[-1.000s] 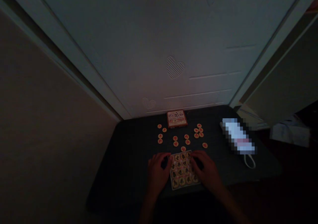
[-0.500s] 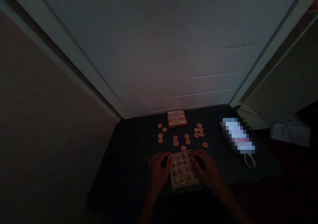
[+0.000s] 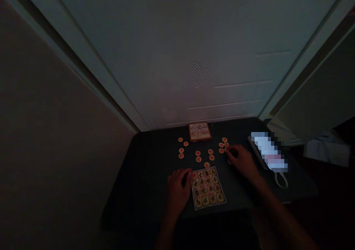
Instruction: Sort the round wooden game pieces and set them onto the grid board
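A square tray (image 3: pixel 210 207) of round Chinese chess pieces with dark characters lies near the table's front edge. A red-marked piece (image 3: pixel 193 175) sits in its far left corner. My left hand (image 3: pixel 179 189) is closed at that corner, thumb and fingertips pinched at the tray's edge. Farther right, my right hand (image 3: pixel 240 159) pinches a red Chinese chess piece (image 3: pixel 226 149) at the near right of a small cluster. Its fingers partly cover another piece just below. More red-marked pieces (image 3: pixel 210 151) lie loose beyond the tray, several in pairs.
A flat printed box (image 3: pixel 200 131) lies at the back of the dark table (image 3: pixel 146 161). On the right rests a phone (image 3: pixel 268 152) with a lit, blurred screen and a white strap (image 3: pixel 281 180). A pale panel with embossed hearts (image 3: pixel 199 74) rises directly behind the table.
My right hand has left the tray's right side and moved right and away from me to the red cluster. My left hand stays at the tray's far left corner.
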Tool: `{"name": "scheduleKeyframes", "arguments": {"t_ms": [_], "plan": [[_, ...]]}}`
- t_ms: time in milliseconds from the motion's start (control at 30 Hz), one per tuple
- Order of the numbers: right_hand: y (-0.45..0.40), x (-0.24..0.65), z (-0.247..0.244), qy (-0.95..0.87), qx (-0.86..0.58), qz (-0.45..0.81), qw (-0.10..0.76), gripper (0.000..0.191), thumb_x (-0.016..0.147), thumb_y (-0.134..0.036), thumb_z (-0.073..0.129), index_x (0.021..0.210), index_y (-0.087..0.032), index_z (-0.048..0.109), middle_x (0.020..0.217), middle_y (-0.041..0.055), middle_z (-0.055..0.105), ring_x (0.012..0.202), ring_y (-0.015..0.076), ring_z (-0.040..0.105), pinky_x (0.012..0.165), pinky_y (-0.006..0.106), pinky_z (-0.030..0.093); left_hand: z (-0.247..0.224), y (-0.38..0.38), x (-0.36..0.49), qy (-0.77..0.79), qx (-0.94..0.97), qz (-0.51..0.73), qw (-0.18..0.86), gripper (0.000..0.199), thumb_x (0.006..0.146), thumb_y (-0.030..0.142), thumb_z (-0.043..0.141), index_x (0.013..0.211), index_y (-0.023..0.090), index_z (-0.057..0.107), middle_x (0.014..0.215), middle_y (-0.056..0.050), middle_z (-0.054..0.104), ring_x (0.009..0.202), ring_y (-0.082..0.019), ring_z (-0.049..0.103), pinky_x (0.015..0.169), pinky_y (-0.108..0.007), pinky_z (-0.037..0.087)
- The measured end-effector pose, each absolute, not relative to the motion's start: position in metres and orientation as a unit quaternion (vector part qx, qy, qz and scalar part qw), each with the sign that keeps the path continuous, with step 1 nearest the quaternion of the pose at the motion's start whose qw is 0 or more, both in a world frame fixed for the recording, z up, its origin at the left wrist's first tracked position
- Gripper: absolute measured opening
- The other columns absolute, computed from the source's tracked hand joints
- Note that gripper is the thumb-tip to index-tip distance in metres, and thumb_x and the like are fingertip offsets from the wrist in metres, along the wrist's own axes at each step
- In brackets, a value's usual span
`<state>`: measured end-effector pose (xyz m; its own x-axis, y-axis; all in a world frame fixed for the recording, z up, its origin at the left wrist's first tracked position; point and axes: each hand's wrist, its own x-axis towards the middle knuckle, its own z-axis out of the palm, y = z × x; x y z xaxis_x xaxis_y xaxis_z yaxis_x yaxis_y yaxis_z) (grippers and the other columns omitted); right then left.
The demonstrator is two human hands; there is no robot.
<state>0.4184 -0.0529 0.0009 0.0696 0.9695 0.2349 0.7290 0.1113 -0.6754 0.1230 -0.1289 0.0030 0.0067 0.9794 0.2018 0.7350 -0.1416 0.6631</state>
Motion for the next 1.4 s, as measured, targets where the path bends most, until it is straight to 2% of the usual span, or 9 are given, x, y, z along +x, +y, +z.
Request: {"name": "scheduleKeyframes", "arguments": {"t_ms": [133, 267, 633, 800, 1167, 1400], "plan": [[-0.045, 0.418, -0.004, -0.664, -0.656, 0.175, 0.315, 0.023, 0.089, -0.039, 0.062, 0.095, -0.02, 0.075, 0.098, 0.0089, 0.074, 0.085, 0.0233, 0.068, 0.078, 0.035, 0.052, 0.006, -0.134, 0.123, 0.62, 0.682, 0.332, 0.2, 0.021, 0.093, 0.038, 0.062, 0.111, 0.029, 0.069, 0.109, -0.003, 0.072, 0.094, -0.022, 0.067, 0.09, -0.041, 0.049], [-0.043, 0.417, -0.006, -0.664, -0.664, 0.164, 0.302, 0.021, 0.087, -0.037, 0.063, 0.093, -0.02, 0.074, 0.095, 0.0086, 0.073, 0.083, 0.0231, 0.067, 0.075, 0.034, 0.05, 0.004, -0.135, 0.121, 0.603, 0.699, 0.325, 0.206, 0.022, 0.088, 0.033, 0.068, 0.11, 0.029, 0.07, 0.114, -0.004, 0.07, 0.104, -0.024, 0.066, 0.094, -0.042, 0.048], [-0.043, 0.418, -0.004, -0.668, -0.666, 0.146, 0.298, 0.02, 0.086, -0.039, 0.063, 0.086, -0.021, 0.071, 0.088, 0.0066, 0.073, 0.081, 0.023, 0.067, 0.073, 0.033, 0.049, 0.004, -0.134, 0.121, 0.605, 0.699, 0.328, 0.192, 0.021, 0.088, 0.028, 0.065, 0.108, 0.03, 0.071, 0.111, -0.002, 0.071, 0.1, -0.023, 0.067, 0.093, -0.042, 0.048], [-0.047, 0.422, 0.0, -0.639, -0.68, 0.179, 0.312, 0.023, 0.087, -0.042, 0.063, 0.095, -0.022, 0.071, 0.088, 0.0047, 0.075, 0.076, 0.0212, 0.069, 0.068, 0.031, 0.049, 0.002, -0.135, 0.121, 0.607, 0.697, 0.324, 0.204, 0.02, 0.09, 0.029, 0.063, 0.109, 0.029, 0.069, 0.113, -0.004, 0.07, 0.102, -0.024, 0.066, 0.094, -0.043, 0.047], [-0.055, 0.417, 0.001, -0.711, -0.627, 0.164, 0.273, 0.017, 0.086, -0.033, 0.063, 0.095, -0.022, 0.072, 0.097, 0.0068, 0.074, 0.09, 0.0247, 0.067, 0.082, 0.037, 0.05, 0.004, -0.134, 0.121, 0.605, 0.701, 0.32, 0.199, 0.021, 0.09, 0.029, 0.063, 0.111, 0.03, 0.069, 0.114, -0.002, 0.071, 0.1, -0.023, 0.067, 0.093, -0.041, 0.047], [-0.055, 0.409, 0.002, -0.695, -0.65, 0.131, 0.279, 0.015, 0.088, -0.035, 0.061, 0.087, -0.022, 0.069, 0.089, 0.0059, 0.072, 0.084, 0.0236, 0.066, 0.075, 0.034, 0.05, 0.003, -0.135, 0.121, 0.604, 0.702, 0.32, 0.2, 0.022, 0.09, 0.028, 0.064, 0.111, 0.03, 0.068, 0.113, -0.002, 0.07, 0.101, -0.023, 0.066, 0.093, -0.041, 0.047]]}}
